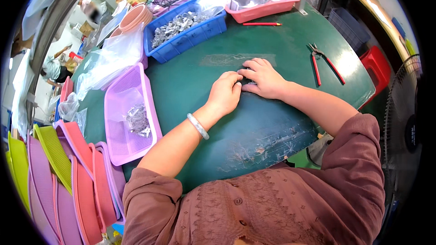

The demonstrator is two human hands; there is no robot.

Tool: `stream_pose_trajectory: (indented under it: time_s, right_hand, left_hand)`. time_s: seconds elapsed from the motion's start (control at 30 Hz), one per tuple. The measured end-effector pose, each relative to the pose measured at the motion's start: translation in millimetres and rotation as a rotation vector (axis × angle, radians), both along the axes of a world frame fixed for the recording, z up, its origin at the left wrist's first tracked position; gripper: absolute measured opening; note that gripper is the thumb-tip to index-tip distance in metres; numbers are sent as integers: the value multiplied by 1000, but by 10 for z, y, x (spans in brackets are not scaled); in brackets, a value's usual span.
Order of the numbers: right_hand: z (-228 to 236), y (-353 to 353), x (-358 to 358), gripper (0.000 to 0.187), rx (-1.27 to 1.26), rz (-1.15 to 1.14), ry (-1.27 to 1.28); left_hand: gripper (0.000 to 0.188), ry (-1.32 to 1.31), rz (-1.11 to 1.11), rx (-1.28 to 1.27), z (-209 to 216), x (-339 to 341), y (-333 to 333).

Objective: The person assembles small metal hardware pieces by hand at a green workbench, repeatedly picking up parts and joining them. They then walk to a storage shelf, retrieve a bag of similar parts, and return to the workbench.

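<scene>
My left hand and my right hand meet over the middle of the green tabletop. Both have their fingers bent and drawn in around something small, with a bit of grey metal showing between them; the fingers hide most of it. A light-coloured bangle circles my left wrist. To the left, a purple plastic basket holds a small heap of metal parts. Beyond my hands, a blue bin is filled with many similar silvery metal pieces.
Red-handled pliers lie open on the right, and a red pencil lies near the pink bin. Stacked baskets crowd the lower left. A fan and red stool stand right. Two people are in the far left background.
</scene>
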State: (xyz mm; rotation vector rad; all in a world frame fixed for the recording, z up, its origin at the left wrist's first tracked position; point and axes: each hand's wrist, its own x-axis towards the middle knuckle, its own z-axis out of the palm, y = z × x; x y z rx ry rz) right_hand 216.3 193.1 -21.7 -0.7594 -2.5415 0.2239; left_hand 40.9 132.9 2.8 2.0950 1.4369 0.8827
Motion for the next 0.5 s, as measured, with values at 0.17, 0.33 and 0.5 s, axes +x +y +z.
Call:
stream_pose_trajectory:
  time_s: [0.17,0.33,0.5]
  right_hand:
    - [57,-13,-47,18,8,-23,-19]
    - [28,21,-55,15,42,-44,-52]
    - [43,79,-52,15,-39,-109,105]
  left_hand:
    - [20,-94,141,-71,-106,-153,-18]
    - [17,-359,248,-361,-30,-78,-16]
    - [25,-919,264,-681,-36,-4,67]
